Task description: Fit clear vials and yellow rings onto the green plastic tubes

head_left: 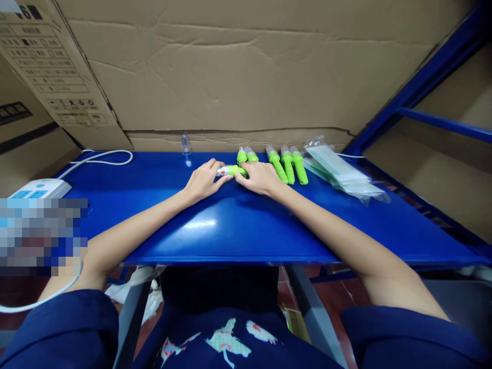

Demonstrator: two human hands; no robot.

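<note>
Head view shows both bare hands meeting at the far middle of the blue table (238, 230), at about twelve o'clock from the person. The left hand (203, 180) pinches the clear capped end of a green tube (231, 170) lying on its side, and the right hand (261, 177) pinches the green end, so each grip is closed on the same piece; how hard either one presses I cannot tell. Just beyond, at twelve to one o'clock, two more green tubes (246, 155) lie near the cardboard wall (230, 77), and three others (287, 164) lie side by side at one o'clock, just beside the right hand. A stack of clear sealed pouches (346, 174) sits at two o'clock, and a small clear cap (186, 144) stands upright alone at eleven o'clock. A white power strip (40, 188) with its cord (103, 156) rests at nine to ten o'clock. The risks, as I judge them: the held tube is round and the tabletop glossy, so an uneven pull could let it slip and roll; the right wrist is close enough to the row of three to nudge them out of line; a cap coming off sharply could skitter off the table edge; and the lone clear cap would tip at a light brush from the left forearm.
</note>
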